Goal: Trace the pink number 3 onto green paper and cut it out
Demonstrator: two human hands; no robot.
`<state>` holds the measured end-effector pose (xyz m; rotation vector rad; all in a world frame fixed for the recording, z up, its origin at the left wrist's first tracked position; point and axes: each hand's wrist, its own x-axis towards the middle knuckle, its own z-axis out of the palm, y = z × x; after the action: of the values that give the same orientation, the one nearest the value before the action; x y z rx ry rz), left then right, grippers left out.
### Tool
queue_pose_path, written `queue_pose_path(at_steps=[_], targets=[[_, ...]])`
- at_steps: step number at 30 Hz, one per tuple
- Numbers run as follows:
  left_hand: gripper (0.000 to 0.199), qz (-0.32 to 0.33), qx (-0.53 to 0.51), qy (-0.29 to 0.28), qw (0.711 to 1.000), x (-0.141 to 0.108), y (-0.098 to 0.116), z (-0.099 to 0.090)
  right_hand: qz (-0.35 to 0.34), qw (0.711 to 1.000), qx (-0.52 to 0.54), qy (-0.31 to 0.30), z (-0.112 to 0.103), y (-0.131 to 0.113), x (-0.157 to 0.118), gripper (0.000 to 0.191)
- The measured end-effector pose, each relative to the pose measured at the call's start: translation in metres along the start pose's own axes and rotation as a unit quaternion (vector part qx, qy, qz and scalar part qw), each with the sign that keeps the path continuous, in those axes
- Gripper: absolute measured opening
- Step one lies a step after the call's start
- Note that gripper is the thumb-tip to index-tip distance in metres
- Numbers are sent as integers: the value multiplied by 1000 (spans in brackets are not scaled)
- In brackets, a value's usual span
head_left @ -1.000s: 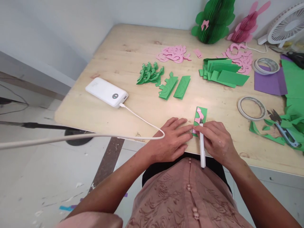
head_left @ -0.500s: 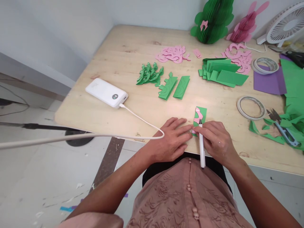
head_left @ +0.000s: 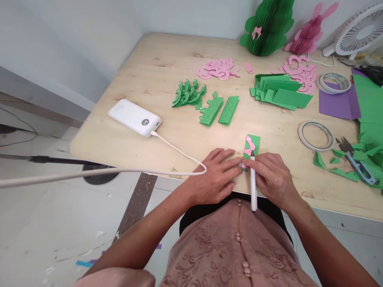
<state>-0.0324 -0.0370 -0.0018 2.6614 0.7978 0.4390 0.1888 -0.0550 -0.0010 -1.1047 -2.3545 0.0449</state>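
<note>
At the table's near edge lies a folded green paper strip [head_left: 256,142] with a pink curved paper cutout [head_left: 248,146] on top. My left hand [head_left: 216,173] rests flat to its left, fingers apart, one fingertip touching the pink piece near its lower end. In my right hand [head_left: 273,175] is a white pen [head_left: 253,183], its dark tip at the cutout's right edge. Farther off are two green folded pieces with drawn outlines, one partly cut [head_left: 213,111] and one uncut [head_left: 229,110]. The fingers hide the lower part of the strip.
A white power bank [head_left: 134,117] and its cable [head_left: 179,150] lie left. Behind are green cutouts [head_left: 188,93], pink cutouts [head_left: 217,68] and folded green strips [head_left: 284,91]. To the right lie a tape roll [head_left: 301,137], scissors [head_left: 359,165] and green scraps [head_left: 338,167].
The back end of the pen has tipped very slightly left while its tip stays by the cutout. My left hand and the papers have kept their places.
</note>
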Motion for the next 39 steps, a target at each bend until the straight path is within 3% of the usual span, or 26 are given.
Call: queue_pose_path(at_steps=[20, 28, 39], targets=[[38, -1, 5, 12, 1000, -1, 1, 1, 5, 1000, 10, -7, 0, 2, -1, 37], [37, -2, 3, 5, 1000, -1, 1, 0, 4, 1000, 12, -2, 0, 1, 0, 31], [37, 3, -3, 8, 1000, -1, 0, 0, 104, 990, 92, 23, -15, 0, -2, 27]])
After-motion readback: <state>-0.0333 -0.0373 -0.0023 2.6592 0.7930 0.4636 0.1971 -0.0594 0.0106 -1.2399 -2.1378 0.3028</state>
